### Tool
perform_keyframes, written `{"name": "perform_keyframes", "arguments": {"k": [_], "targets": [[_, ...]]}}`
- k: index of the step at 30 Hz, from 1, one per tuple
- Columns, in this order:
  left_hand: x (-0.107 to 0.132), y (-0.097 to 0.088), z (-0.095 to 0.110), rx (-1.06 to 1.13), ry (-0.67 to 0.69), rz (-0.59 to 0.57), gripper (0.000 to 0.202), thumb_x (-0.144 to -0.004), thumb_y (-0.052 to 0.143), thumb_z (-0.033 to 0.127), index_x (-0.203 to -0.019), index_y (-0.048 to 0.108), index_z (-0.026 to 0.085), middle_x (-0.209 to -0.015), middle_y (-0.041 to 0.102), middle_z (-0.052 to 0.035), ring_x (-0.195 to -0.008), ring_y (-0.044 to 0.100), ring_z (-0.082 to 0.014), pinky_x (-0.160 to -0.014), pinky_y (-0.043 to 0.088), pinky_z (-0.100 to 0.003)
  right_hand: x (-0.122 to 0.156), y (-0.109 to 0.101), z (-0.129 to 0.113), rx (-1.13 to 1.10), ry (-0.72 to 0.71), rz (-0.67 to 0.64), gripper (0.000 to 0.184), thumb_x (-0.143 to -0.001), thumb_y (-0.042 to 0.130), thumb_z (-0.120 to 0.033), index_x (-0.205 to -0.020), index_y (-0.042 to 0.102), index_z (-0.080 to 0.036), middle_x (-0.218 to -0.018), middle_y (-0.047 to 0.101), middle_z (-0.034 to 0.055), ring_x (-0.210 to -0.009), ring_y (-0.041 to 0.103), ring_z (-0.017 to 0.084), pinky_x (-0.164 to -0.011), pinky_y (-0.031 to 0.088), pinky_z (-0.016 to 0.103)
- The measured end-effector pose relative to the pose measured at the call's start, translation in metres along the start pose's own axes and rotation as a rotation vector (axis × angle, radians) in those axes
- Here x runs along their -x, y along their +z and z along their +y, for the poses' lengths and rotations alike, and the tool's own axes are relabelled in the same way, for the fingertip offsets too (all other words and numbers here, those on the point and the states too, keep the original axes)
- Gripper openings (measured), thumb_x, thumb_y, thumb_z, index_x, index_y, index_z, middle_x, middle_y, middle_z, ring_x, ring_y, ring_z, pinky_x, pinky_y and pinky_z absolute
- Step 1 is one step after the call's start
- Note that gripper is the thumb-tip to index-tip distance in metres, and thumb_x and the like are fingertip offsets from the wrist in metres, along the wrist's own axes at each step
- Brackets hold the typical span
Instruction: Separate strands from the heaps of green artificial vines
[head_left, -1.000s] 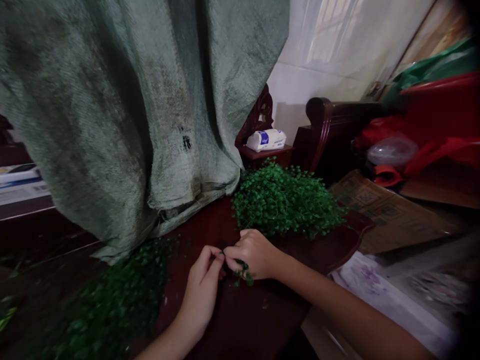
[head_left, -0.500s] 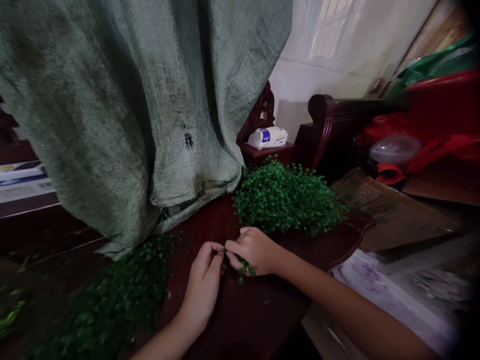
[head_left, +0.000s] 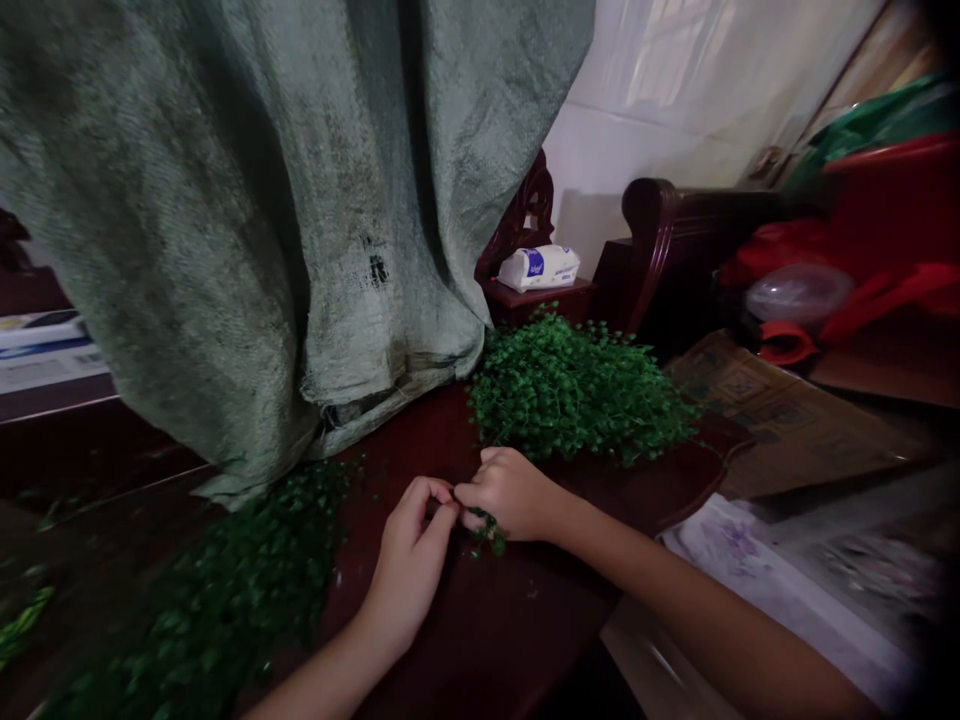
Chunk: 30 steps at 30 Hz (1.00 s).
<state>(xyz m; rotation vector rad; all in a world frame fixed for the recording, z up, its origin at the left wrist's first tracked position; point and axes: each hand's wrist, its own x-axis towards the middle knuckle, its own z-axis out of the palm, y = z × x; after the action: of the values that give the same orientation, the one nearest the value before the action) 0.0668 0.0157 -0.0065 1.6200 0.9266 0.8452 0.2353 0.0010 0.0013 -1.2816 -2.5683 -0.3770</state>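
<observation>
Over the dark red table (head_left: 480,620) my two hands meet at the fingertips. My right hand (head_left: 514,497) is closed around a small green leafy sprig (head_left: 489,536), whose leaves hang out below the fingers. My left hand (head_left: 416,545) has thumb and index finger pinched together right beside it; what lies between those fingertips is too small to make out. Behind my right hand sits a bushy heap of green sprigs (head_left: 577,385). A darker heap of green leaves (head_left: 217,590) spreads to the left of my left hand.
A large grey-green woven sack (head_left: 360,220) rises behind the table's left half. A white tissue pack (head_left: 538,267) rests on a wooden ledge at the back. To the right are flattened cardboard (head_left: 780,420), red plastic bags (head_left: 795,250) and a white cloth with purple print (head_left: 727,540).
The hands stay together with only small finger shifts. The green bit that showed between the left fingertips is no longer visible there. The view has tilted slightly.
</observation>
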Motion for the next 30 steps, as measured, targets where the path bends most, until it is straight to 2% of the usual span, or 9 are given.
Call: {"name": "perform_keyframes", "arguments": {"k": [7, 14, 26, 30], "targets": [[0.0009, -0.0002, 0.0002, -0.029, -0.019, 0.000, 0.008, -0.083, 0.049, 0.028, -0.084, 0.053, 0.022, -0.075, 0.059, 0.0013, -0.072, 0.056, -0.0185, -0.066, 0.042, -0.029, 0.0003, 0.0017, 0.0010, -0.001, -0.011, 0.008, 0.019, -0.084, 0.048, -0.021, -0.067, 0.056, -0.019, -0.053, 0.063, -0.0007, -0.048, 0.053, 0.014, -0.061, 0.026, 0.030], [0.0020, -0.0015, -0.0002, -0.069, 0.006, 0.039, 0.007, -0.082, 0.050, 0.027, -0.085, 0.053, 0.022, -0.082, 0.060, -0.0002, -0.075, 0.057, -0.0189, -0.065, 0.042, -0.028, -0.0003, -0.0010, -0.0006, -0.056, -0.021, 0.000, 0.017, -0.084, 0.046, -0.026, -0.074, 0.057, -0.018, -0.059, 0.066, 0.0018, -0.053, 0.055, 0.014, -0.064, 0.029, 0.030], [-0.0003, -0.0031, -0.0023, -0.116, 0.038, 0.005, 0.015, -0.086, 0.046, 0.028, -0.087, 0.059, 0.021, -0.086, 0.060, -0.0026, -0.080, 0.056, -0.0205, -0.065, 0.042, -0.028, 0.0008, 0.0019, -0.0018, -0.047, 0.003, 0.047, 0.020, -0.080, 0.044, -0.019, -0.064, 0.055, -0.018, -0.055, 0.064, 0.0016, -0.050, 0.053, 0.013, -0.063, 0.029, 0.030], [-0.0008, -0.0033, 0.0002, -0.164, 0.068, 0.015, 0.014, -0.085, 0.048, 0.026, -0.082, 0.060, 0.020, -0.082, 0.059, -0.0016, -0.076, 0.056, -0.0197, -0.066, 0.041, -0.029, 0.0010, 0.0020, -0.0018, -0.038, -0.008, 0.074, 0.020, -0.079, 0.045, -0.020, -0.061, 0.055, -0.018, -0.053, 0.063, 0.0008, -0.048, 0.053, 0.013, -0.062, 0.029, 0.030]]}}
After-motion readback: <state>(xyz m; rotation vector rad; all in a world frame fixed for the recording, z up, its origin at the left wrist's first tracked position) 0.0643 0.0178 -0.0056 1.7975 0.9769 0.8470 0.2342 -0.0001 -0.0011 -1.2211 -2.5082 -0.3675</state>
